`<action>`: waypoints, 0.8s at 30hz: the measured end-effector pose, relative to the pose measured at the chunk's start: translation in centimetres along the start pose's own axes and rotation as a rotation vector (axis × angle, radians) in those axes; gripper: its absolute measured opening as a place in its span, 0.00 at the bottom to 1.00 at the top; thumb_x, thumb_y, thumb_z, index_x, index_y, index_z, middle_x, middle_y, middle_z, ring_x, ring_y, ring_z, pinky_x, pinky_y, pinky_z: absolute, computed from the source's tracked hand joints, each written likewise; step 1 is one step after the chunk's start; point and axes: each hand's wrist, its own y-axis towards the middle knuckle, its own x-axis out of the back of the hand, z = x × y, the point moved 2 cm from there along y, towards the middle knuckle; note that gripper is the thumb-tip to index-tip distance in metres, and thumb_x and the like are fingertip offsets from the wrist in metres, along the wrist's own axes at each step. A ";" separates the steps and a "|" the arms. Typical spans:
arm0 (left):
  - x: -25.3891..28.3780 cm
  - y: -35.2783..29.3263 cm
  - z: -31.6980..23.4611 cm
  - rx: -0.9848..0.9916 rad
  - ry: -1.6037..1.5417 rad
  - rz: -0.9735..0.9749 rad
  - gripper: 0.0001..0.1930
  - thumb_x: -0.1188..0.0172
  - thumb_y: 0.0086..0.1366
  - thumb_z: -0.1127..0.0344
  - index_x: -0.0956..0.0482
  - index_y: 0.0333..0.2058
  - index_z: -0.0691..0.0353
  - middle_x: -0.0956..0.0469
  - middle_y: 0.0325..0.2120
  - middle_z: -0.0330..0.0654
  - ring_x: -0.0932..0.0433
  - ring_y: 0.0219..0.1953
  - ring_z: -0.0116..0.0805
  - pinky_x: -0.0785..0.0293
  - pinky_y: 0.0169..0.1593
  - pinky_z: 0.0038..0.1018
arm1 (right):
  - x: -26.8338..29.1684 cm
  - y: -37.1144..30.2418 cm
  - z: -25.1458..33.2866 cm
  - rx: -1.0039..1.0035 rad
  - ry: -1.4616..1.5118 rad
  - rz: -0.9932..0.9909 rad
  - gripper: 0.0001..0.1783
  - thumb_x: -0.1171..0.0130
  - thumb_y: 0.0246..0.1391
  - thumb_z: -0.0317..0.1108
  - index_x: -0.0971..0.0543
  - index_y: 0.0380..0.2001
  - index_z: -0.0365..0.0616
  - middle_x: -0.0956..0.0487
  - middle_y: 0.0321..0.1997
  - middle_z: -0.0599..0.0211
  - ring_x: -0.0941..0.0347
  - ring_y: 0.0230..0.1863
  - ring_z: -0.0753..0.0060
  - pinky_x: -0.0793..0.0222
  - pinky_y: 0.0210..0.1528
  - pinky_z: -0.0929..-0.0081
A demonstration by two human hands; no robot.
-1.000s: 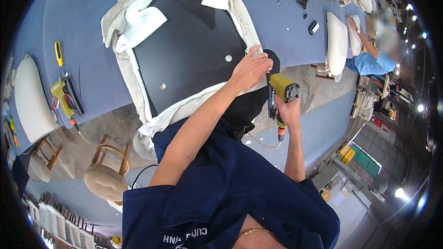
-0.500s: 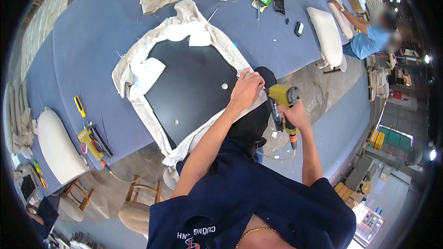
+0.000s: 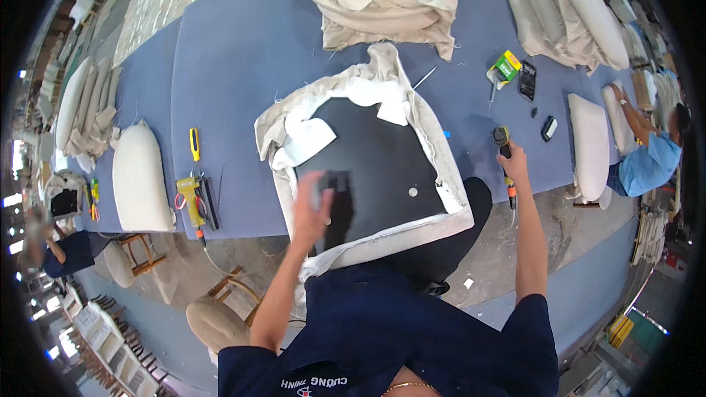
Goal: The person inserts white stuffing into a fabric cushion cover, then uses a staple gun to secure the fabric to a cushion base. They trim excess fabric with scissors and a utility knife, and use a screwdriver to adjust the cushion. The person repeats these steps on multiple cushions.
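Note:
An upholstered seat with a black underside panel (image 3: 368,169) lies on the table's near edge. Beige fabric (image 3: 434,132) and white wadding (image 3: 305,143) surround the panel. Over its left part is my left hand (image 3: 310,213), smeared by motion; a dark patch beside its fingers cannot be made out. To the right of the seat, my right hand (image 3: 515,163) is closed round the handle of a yellow and black staple gun (image 3: 501,136). An orange fitting and hose hang below that gun.
A second yellow staple gun (image 3: 193,202) and a yellow screwdriver (image 3: 195,145) lie left. Padded beige pieces (image 3: 140,180) stand at both sides. A partly covered seat (image 3: 382,0) is at the back. A phone (image 3: 527,79) and green-yellow box (image 3: 506,66) lie right. A co-worker (image 3: 651,158) is far right.
My left hand has left the seat's right edge and moved left across the panel. My right hand has drawn the staple gun away from the seat. The view has turned.

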 end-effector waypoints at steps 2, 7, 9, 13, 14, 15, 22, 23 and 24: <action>4.8 -3.6 3.4 0.067 0.269 -0.150 0.24 0.37 0.66 0.68 0.30 0.59 0.64 0.30 0.58 0.56 0.29 0.60 0.54 0.35 0.65 0.42 | -1.8 1.6 4.9 -0.075 -0.215 0.117 0.34 0.26 0.43 0.34 0.23 0.54 0.34 0.17 0.44 0.48 0.20 0.47 0.45 0.25 0.50 0.61; 4.5 -14.0 12.8 0.657 -0.550 0.206 0.34 0.38 0.70 0.55 0.38 0.67 0.64 0.36 0.66 0.52 0.33 0.66 0.51 0.37 0.68 0.42 | -5.1 -1.2 6.5 0.161 0.017 -0.302 0.25 0.30 0.49 0.32 0.20 0.51 0.34 0.19 0.50 0.47 0.23 0.54 0.43 0.28 0.58 0.56; 2.1 -17.6 14.6 1.334 -1.086 0.245 0.35 0.41 0.71 0.45 0.36 0.67 0.61 0.29 0.62 0.48 0.27 0.62 0.48 0.29 0.64 0.42 | -5.3 -3.2 12.2 0.065 0.361 -0.167 0.19 0.35 0.56 0.32 0.18 0.49 0.35 0.16 0.48 0.48 0.20 0.50 0.51 0.26 0.55 0.62; 0.3 -16.4 13.4 1.287 -1.279 0.170 0.32 0.40 0.68 0.42 0.27 0.61 0.60 0.18 0.50 0.45 0.17 0.48 0.45 0.19 0.53 0.42 | -7.3 -6.2 16.6 -0.051 0.324 0.142 0.39 0.44 0.61 0.64 0.21 0.55 0.35 0.17 0.50 0.42 0.21 0.55 0.47 0.29 0.57 0.59; 0.5 -15.9 12.7 1.237 -1.237 0.138 0.32 0.39 0.68 0.43 0.26 0.60 0.62 0.18 0.49 0.45 0.17 0.47 0.45 0.19 0.52 0.42 | -4.5 -6.1 19.0 -0.222 0.448 0.424 0.45 0.45 0.58 0.69 0.23 0.56 0.32 0.19 0.54 0.41 0.23 0.58 0.45 0.30 0.59 0.59; 0.7 -15.5 12.1 1.187 -1.197 0.106 0.32 0.38 0.67 0.44 0.26 0.59 0.63 0.18 0.47 0.44 0.17 0.46 0.44 0.19 0.52 0.42 | -3.5 -6.5 20.4 -0.230 0.372 0.342 0.46 0.45 0.59 0.68 0.23 0.55 0.29 0.21 0.56 0.40 0.24 0.60 0.46 0.31 0.61 0.59; 15.4 -10.1 8.7 0.896 -0.755 0.037 0.34 0.34 0.65 0.45 0.28 0.60 0.65 0.23 0.53 0.43 0.23 0.54 0.38 0.26 0.56 0.37 | -5.8 -9.7 20.2 -0.258 0.609 0.385 0.44 0.36 0.57 0.61 0.24 0.55 0.23 0.20 0.52 0.42 0.21 0.54 0.53 0.27 0.55 0.62; 19.0 -8.9 9.5 0.822 -0.682 -0.001 0.36 0.37 0.67 0.45 0.30 0.63 0.65 0.24 0.56 0.44 0.25 0.58 0.40 0.29 0.61 0.37 | -6.3 -10.7 22.1 -0.226 0.649 0.396 0.45 0.35 0.55 0.61 0.24 0.53 0.22 0.17 0.47 0.44 0.19 0.49 0.56 0.25 0.51 0.63; 22.6 -7.0 8.7 0.692 -0.642 -0.063 0.37 0.38 0.68 0.44 0.33 0.65 0.65 0.26 0.58 0.45 0.26 0.60 0.40 0.30 0.63 0.38 | -7.5 -11.7 23.4 -0.286 0.691 0.415 0.45 0.33 0.53 0.63 0.22 0.50 0.22 0.17 0.43 0.47 0.18 0.44 0.59 0.25 0.46 0.65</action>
